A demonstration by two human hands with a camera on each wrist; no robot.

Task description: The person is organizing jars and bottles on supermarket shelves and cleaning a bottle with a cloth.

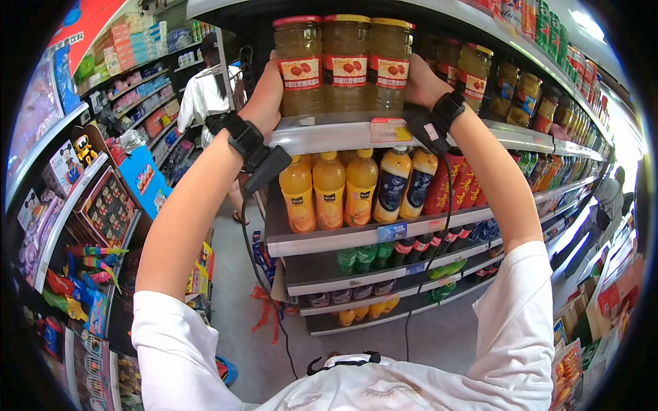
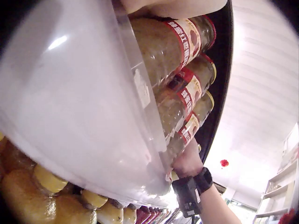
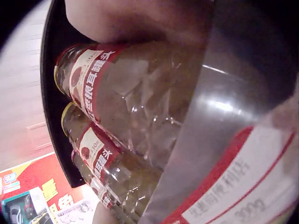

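Note:
Three glass jars of cloudy yellowish contents stand in a row at the front of the top shelf: the left jar (image 1: 299, 89), the middle jar (image 1: 347, 89) and the right jar (image 1: 391, 92). Their lids are red and yellow, their labels red and white with round red fruit. My left hand (image 1: 269, 92) presses the outer side of the left jar. Against the outer side of the right jar lies my right hand (image 1: 425, 83), also in the left wrist view (image 2: 189, 158). Parts of the fingers are hidden behind the jars.
The shelf edge (image 1: 315, 133) with a price tag (image 1: 391, 129) runs below the jars. More jars (image 1: 474, 75) stand to the right. Orange drink bottles (image 1: 329, 192) fill the shelf beneath. At left, a person in white (image 1: 204, 96) stands in the aisle; toys line a rack (image 1: 103, 205).

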